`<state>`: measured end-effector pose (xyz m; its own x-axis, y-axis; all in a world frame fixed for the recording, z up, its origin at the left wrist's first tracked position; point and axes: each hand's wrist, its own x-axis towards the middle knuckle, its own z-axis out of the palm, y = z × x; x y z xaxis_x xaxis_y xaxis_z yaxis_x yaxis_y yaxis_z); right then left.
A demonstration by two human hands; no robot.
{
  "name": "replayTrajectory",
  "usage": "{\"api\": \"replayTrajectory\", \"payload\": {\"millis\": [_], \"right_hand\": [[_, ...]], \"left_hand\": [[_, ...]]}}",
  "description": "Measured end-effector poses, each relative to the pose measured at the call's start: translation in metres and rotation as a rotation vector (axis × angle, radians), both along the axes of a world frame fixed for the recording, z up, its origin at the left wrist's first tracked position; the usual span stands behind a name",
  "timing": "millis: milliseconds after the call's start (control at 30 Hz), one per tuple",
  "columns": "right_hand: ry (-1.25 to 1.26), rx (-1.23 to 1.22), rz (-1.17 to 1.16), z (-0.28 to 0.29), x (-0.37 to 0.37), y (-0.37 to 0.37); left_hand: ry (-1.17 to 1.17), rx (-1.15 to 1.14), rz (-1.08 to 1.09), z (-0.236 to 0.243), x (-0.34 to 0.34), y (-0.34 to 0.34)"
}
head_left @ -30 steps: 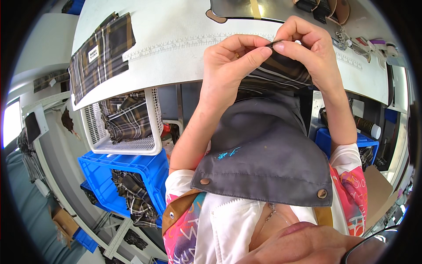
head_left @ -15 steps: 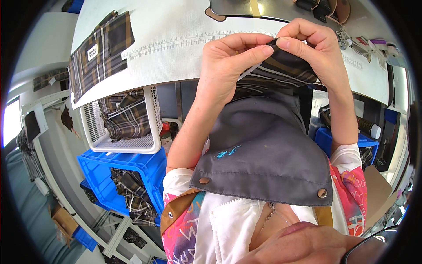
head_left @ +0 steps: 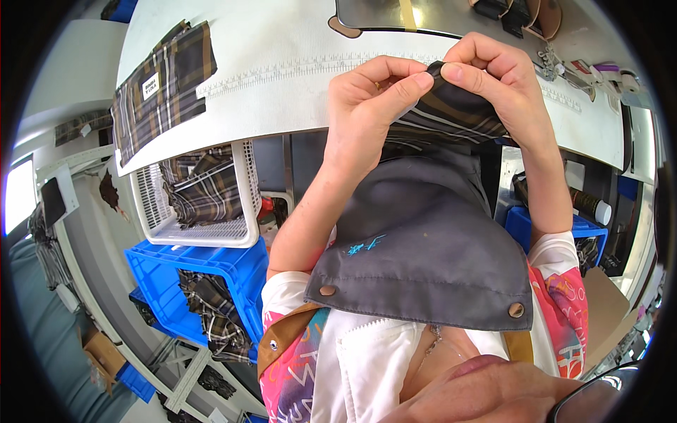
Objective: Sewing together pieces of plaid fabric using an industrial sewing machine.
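A dark plaid cloth piece (head_left: 455, 106) with brown and white stripes hangs between my two hands at the table's near edge. My left hand (head_left: 377, 106) pinches its upper edge between thumb and forefinger. Close beside it, my right hand (head_left: 497, 81) pinches the same edge, thumb on the near side. The fingertips almost meet there. Lower down, the cloth drops in front of my grey apron (head_left: 423, 233), and its bottom part is hidden. Flat on the table's left end lies folded plaid fabric (head_left: 169, 84) with a white label.
Ruler markings (head_left: 282, 72) run across the white table (head_left: 261, 106). Below its left side, a white basket (head_left: 250, 190) and a blue crate (head_left: 159, 264) hold plaid cloth. Another blue bin (head_left: 518, 220) stands at the right. A metal machine bed (head_left: 451, 15) sits at the back.
My left hand has shifted slightly right and turned a little, still pinching the cloth. The right hand has stayed almost in place. The cloth's edge has bent slightly between them.
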<state>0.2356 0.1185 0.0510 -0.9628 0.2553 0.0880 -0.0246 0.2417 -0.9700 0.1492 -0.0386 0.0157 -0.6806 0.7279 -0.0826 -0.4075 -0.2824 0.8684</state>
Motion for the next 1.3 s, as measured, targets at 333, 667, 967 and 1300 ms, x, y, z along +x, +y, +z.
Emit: {"api": "replayTrajectory", "payload": {"millis": [333, 667, 967, 1300], "right_hand": [[0.033, 0.195, 0.005, 0.012, 0.001, 0.008], [-0.004, 0.395, 0.064, 0.021, 0.0, 0.002], [-0.073, 0.31, 0.036, 0.02, 0.004, 0.002], [-0.096, 0.34, 0.018, 0.023, 0.006, 0.003]], "left_hand": [[0.161, -0.056, 0.025, -0.002, 0.002, 0.004], [0.111, -0.041, 0.022, 0.001, 0.002, 0.001], [0.172, -0.022, 0.048, -0.003, 0.003, 0.001], [0.15, 0.001, 0.047, -0.001, 0.003, 0.001]]}}
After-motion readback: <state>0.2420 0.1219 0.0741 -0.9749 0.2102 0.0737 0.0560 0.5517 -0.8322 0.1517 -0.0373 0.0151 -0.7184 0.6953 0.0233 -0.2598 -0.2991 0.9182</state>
